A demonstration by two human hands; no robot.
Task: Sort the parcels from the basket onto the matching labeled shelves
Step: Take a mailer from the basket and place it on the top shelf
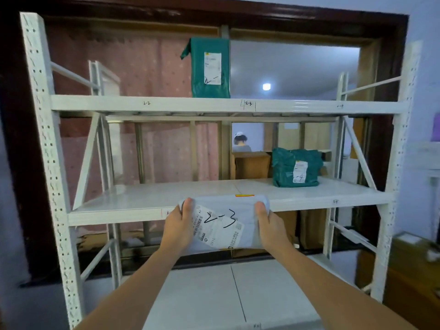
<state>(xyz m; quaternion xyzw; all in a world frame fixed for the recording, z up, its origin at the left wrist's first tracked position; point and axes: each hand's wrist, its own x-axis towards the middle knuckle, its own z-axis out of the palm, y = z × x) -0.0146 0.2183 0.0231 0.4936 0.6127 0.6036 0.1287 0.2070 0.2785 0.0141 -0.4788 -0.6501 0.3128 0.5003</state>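
Observation:
I hold a flat grey parcel (223, 225) marked "2-3" in front of the middle shelf (147, 198) of a white metal rack. My left hand (179, 225) grips its left edge and my right hand (270, 226) grips its right edge. The upper shelf beam (166, 104) carries handwritten labels "2-2", "2-3" (248, 104) and one further right. A green parcel (210, 67) stands upright on the upper shelf just left of the "2-3" mark. Another green parcel (296, 170) lies on the middle shelf at the right. The basket is out of view.
The rack's white uprights (45, 148) stand at left and right. A lower shelf (214, 294) lies below my arms. Behind the rack are a pink curtain, cardboard boxes and a person seen from the back (241, 142). A brown box (414, 277) sits at the right.

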